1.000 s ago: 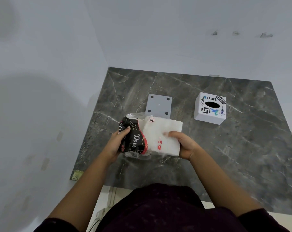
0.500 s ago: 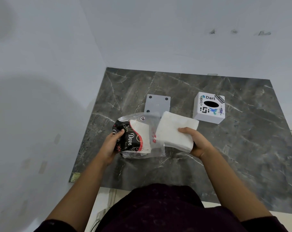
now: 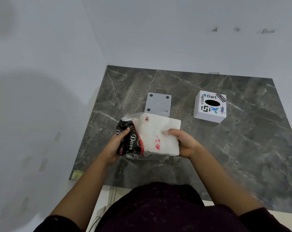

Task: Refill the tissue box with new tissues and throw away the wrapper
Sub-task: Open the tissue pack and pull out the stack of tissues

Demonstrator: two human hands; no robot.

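Note:
Above the dark marble table (image 3: pixel 242 148), both hands hold a pack of tissues. My left hand (image 3: pixel 114 146) grips the black "Dove" end of the plastic wrapper (image 3: pixel 132 143). My right hand (image 3: pixel 183 143) pinches the right end of the white tissue stack (image 3: pixel 165 129). Most of the stack lies inside the wrapper's clear part with red marks, and its right edge sticks out. The white cube tissue box (image 3: pixel 208 113), covered in stickers and with a dark oval opening on top, stands on the table to the back right, apart from both hands.
A flat grey square plate (image 3: pixel 158 102) with dark corner dots lies on the table just behind the pack. Pale walls close the left side and the back. A small yellowish label (image 3: pixel 76 175) marks the table's front left corner.
Half a second ago the tissue stack was drawn out to the right of the wrapper. Now it sits mostly inside the clear plastic again, and my hands are closer together.

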